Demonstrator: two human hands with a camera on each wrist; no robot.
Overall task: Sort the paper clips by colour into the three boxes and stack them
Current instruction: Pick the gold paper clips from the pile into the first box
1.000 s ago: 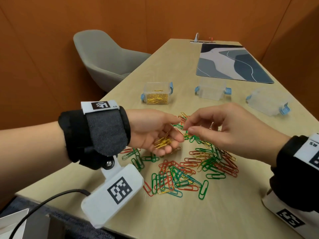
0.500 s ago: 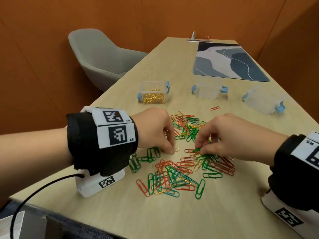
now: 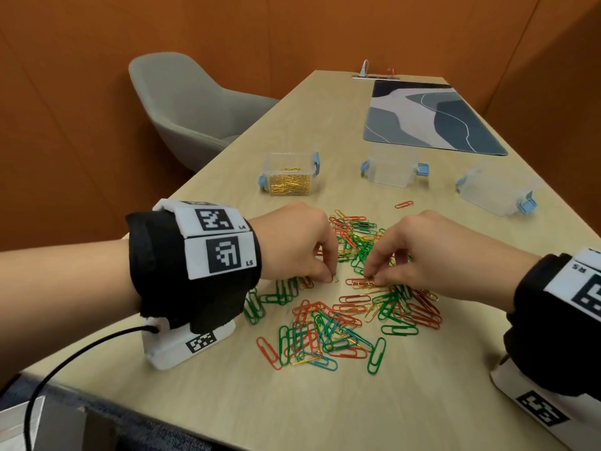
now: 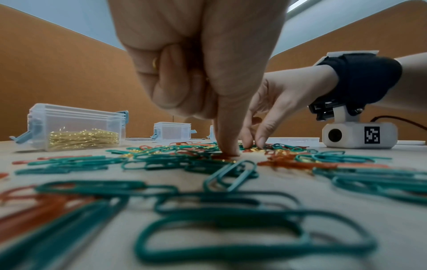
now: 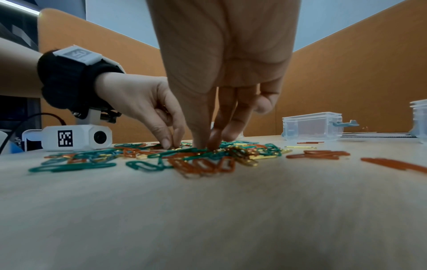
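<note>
3 boxes in a row at the far side: left box (image 3: 289, 174) holds gold clips, middle box (image 3: 392, 169) and right box (image 3: 497, 192) look empty. Clip pile (image 3: 341, 307) is red, green and gold, too many to count, long axes pointing every way; 1 red clip (image 3: 404, 204) lies apart. Left hand (image 3: 292, 242) pinches a gold clip (image 3: 334, 280) on the table (image 3: 325, 402). Right hand (image 3: 419, 258) pinches gold clips in the pile.

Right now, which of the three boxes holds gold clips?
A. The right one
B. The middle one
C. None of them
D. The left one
D: the left box has a layer of gold clips on its bottom, while the middle box and right box look empty.
</note>
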